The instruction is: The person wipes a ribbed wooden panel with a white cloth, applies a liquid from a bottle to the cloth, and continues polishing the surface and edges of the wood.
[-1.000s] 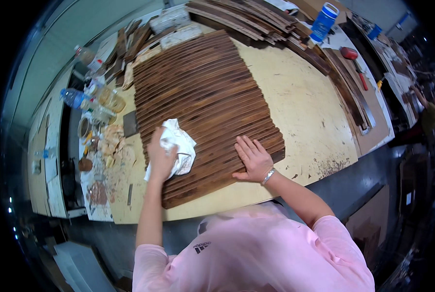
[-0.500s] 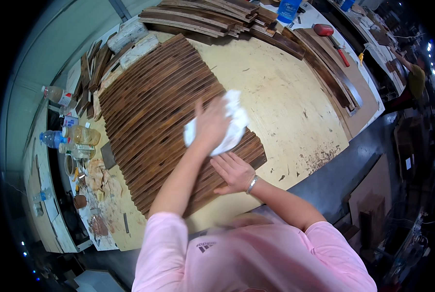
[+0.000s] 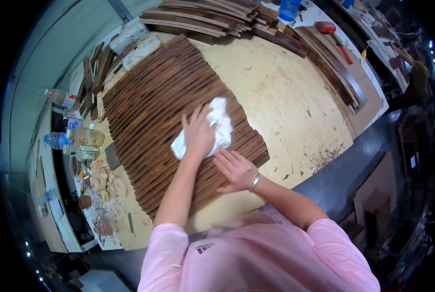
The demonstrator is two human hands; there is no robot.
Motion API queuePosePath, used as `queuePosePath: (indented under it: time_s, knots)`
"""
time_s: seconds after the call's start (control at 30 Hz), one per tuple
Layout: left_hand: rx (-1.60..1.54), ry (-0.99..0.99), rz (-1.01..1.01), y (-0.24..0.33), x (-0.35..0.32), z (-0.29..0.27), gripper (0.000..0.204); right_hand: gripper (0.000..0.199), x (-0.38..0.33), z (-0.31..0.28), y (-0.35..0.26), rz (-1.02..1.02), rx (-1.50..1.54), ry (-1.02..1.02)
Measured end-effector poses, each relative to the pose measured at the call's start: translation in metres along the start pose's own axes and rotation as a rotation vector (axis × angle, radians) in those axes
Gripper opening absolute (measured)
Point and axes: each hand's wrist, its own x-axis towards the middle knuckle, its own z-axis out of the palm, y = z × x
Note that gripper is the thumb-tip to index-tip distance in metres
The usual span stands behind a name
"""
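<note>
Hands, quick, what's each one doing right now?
Left hand: pressed flat on the white cloth, on the dark wood slats.
Right hand: open, flat on the slats, holding nothing.

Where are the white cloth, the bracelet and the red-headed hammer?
white cloth (image 3: 221,122), head view, on its bunched upper part.
bracelet (image 3: 255,182), head view, on the band at the wrist.
red-headed hammer (image 3: 326,27), head view, on its red head.
</note>
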Motion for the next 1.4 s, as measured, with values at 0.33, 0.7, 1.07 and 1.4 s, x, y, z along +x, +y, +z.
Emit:
queuePosePath:
  time_s: [0.33,0.7,1.07,1.4]
  knots:
    - [-0.209,0.114,-0.240,-0.078,-0.172,-0.101,0.059,0.090,0.011,-0.006,-0.006,0.030,-0.013,-0.083]
    - [-0.036,0.769,-1.009,-0.258,-0.397,-0.135,0.018,0.093,0.003,0.011,-0.006,-0.069,-0.231,-0.049]
    - [0.145,0.751,-1.074,-0.364,-0.375,-0.151,0.020,0.095,0.004,0.009,-0.008,-0.078,-0.257,-0.074]
    - [0.190,0.448,-0.807,-0.389,-0.338,-0.115,0.034,0.086,0.019,-0.008,-0.015,-0.006,-0.148,-0.095]
